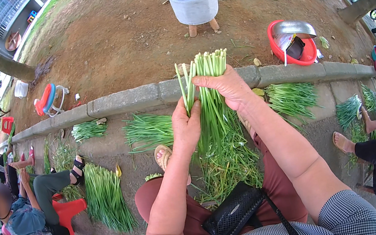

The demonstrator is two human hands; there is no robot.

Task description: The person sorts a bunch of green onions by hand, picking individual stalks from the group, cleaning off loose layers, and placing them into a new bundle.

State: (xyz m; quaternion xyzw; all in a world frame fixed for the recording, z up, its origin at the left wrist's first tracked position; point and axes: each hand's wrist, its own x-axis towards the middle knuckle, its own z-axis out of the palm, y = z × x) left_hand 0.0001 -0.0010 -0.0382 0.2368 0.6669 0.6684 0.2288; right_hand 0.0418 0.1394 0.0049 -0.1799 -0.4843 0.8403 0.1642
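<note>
My right hand (228, 86) is closed around a thick bunch of chive-like green stalks (215, 108). Its pale cut ends point up and away from me. Just left of it, my left hand (186, 124) grips a few thinner stalks (186, 85) between thumb and fingers, and these stand slightly apart from the bunch. Loose green trimmings (231, 165) lie in a heap between my legs, under the hanging ends. One pile of stalks (150, 129) lies beyond my left foot, and another pile (293, 98) lies at the right, along the curb.
A stone curb (125, 100) runs across ahead. Beyond it stand a white bucket (195, 9) topped with basins, a red basin (304, 55) and a small stool (48, 98). A black bag (233, 212) rests on my lap. Seated people are on both sides, with a red chair (70, 222) left.
</note>
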